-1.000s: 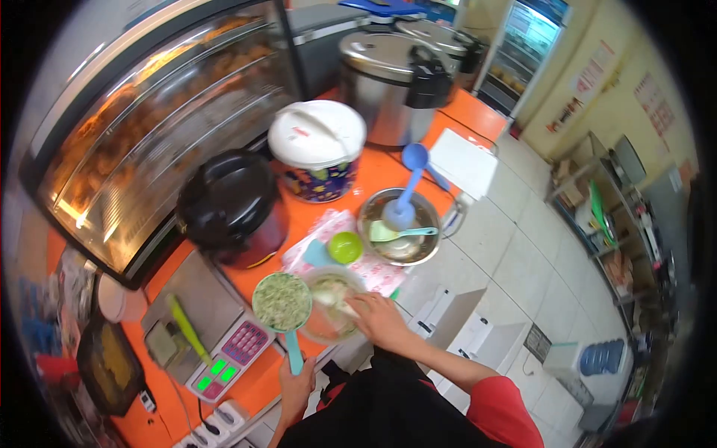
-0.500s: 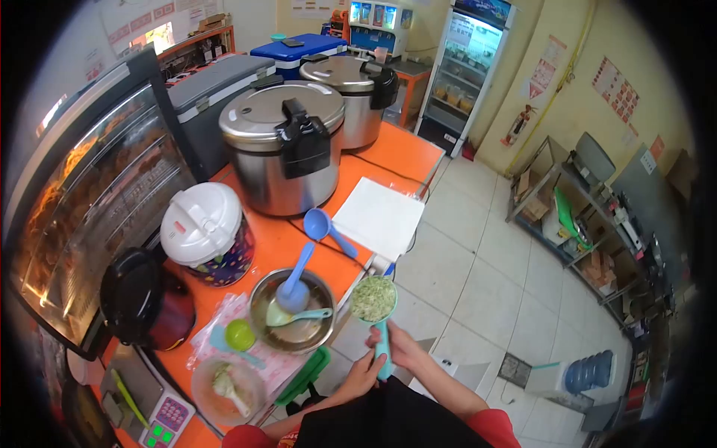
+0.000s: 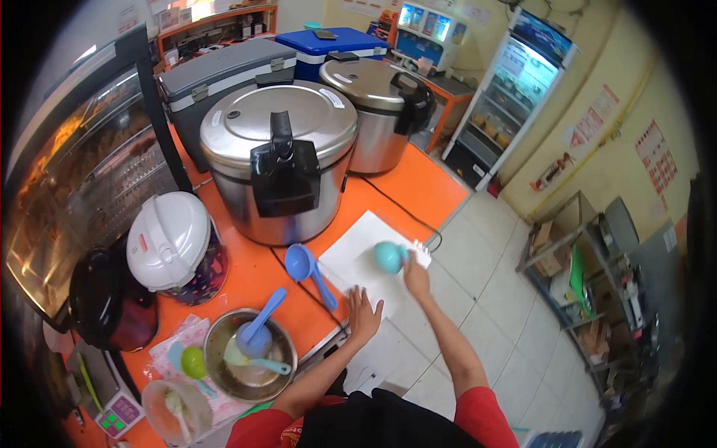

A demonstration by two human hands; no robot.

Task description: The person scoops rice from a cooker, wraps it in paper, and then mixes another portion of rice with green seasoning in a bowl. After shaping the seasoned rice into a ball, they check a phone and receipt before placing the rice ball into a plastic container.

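My right hand [image 3: 417,278] is closed round the handle of a turquoise scoop [image 3: 388,257]. The scoop is turned with its round bottom up over white paper [image 3: 357,250], and whatever lies beneath it is hidden. My left hand [image 3: 364,315] has its fingers spread at the paper's near edge. Left of the paper lies a blue ladle [image 3: 298,263]. A steel bowl [image 3: 224,373] nearby holds a blue ladle [image 3: 258,332] and a pale scoop with a turquoise handle [image 3: 272,366].
Two large steel rice cookers [image 3: 280,142] stand behind the paper, with a cord [image 3: 403,201] running along the table. At left are a white-lidded pot [image 3: 170,243], a tub with pale food [image 3: 157,418], a scale [image 3: 119,414] and a glass display case [image 3: 97,172].
My right hand has carried the scoop from in front of me to the paper and turned it over; its pale green shredded contents no longer show. My left hand has let go of the handle.
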